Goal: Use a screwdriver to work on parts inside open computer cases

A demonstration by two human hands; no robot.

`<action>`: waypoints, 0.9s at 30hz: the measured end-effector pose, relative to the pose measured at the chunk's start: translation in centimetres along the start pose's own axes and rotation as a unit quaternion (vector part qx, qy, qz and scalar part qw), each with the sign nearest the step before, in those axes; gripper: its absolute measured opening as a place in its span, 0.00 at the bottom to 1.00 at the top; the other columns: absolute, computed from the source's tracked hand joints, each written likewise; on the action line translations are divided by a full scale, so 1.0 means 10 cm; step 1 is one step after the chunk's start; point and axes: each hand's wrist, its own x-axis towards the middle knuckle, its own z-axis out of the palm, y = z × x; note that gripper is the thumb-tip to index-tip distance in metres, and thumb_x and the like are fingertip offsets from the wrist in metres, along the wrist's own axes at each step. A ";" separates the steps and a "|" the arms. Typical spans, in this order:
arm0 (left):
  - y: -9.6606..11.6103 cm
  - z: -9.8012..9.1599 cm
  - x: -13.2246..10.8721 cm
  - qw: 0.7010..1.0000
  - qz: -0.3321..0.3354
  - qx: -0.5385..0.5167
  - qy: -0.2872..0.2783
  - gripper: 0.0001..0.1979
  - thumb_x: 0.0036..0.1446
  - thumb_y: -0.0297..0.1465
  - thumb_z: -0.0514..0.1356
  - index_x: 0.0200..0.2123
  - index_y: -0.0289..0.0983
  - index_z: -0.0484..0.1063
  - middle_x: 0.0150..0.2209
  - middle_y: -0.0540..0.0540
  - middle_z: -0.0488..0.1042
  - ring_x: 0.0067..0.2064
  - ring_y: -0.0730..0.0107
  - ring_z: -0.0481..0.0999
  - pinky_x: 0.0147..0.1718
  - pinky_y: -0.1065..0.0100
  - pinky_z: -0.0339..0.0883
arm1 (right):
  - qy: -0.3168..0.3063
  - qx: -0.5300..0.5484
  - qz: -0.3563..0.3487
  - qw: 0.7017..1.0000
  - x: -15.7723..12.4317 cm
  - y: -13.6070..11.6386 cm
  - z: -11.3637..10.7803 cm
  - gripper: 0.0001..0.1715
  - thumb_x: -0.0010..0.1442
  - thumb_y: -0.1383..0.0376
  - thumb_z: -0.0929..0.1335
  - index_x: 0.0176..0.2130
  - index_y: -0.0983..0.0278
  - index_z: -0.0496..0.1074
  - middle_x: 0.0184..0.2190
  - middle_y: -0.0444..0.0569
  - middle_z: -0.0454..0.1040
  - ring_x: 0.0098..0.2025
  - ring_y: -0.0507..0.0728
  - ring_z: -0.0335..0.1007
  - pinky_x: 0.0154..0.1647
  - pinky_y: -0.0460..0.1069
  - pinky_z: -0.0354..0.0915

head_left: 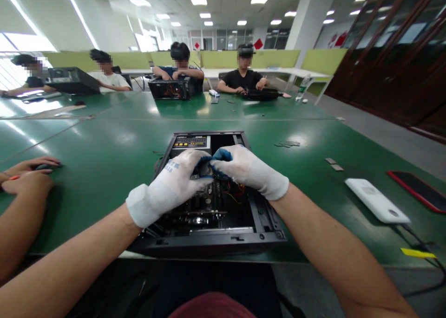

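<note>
An open black computer case lies on its side in front of me, its inner parts exposed. My left hand, in a white glove with a blue palm, curls its fingers and thumb around a dark rounded part above the motherboard. My right hand, gloved alike, has its fingertips pinched together right beside the left fingers. What the right fingers hold is hidden. A labelled power supply sits at the far left of the case. Thin red and yellow wires run below my right hand.
On the green table to my right are a white power bank with a cable, a red-edged phone and small grey pieces. Another person's hands rest at left. Several people sit across with computer cases.
</note>
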 end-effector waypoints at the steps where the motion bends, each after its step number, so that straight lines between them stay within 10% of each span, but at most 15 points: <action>1: -0.01 0.00 0.00 1.000 0.004 0.006 -0.006 0.23 0.58 0.37 0.67 0.54 0.36 0.71 0.53 0.40 0.77 0.55 0.55 0.77 0.57 0.54 0.70 | -0.003 -0.010 -0.002 1.000 0.00 0.00 0.00 0.15 0.61 0.57 0.67 0.29 0.65 0.74 0.24 0.42 0.70 0.29 0.51 0.62 0.29 0.47 0.55; 12: -0.13 0.11 0.20 0.965 -0.078 0.152 -0.199 0.22 0.54 0.38 0.67 0.52 0.38 0.79 0.50 0.39 0.80 0.51 0.51 0.80 0.54 0.57 0.72 | 0.080 0.101 -0.057 0.990 0.11 0.32 -0.12 0.21 0.63 0.51 0.66 0.31 0.65 0.72 0.25 0.43 0.70 0.28 0.51 0.63 0.30 0.47 0.58; 19: -0.35 0.45 0.54 0.895 -0.094 0.225 -0.374 0.19 0.49 0.35 0.68 0.46 0.42 0.81 0.44 0.45 0.83 0.47 0.57 0.82 0.49 0.64 0.74 | 0.090 0.100 -0.071 0.988 0.14 0.38 -0.14 0.24 0.63 0.49 0.66 0.25 0.63 0.63 0.22 0.40 0.63 0.27 0.49 0.56 0.29 0.47 0.53; 27: -0.52 0.76 0.56 0.848 -0.104 0.259 -0.451 0.23 0.44 0.32 0.72 0.46 0.38 0.82 0.47 0.40 0.83 0.51 0.53 0.82 0.53 0.63 0.73 | 0.065 0.083 -0.073 0.992 0.13 0.44 -0.17 0.24 0.65 0.48 0.64 0.27 0.64 0.69 0.24 0.42 0.65 0.28 0.51 0.56 0.30 0.48 0.51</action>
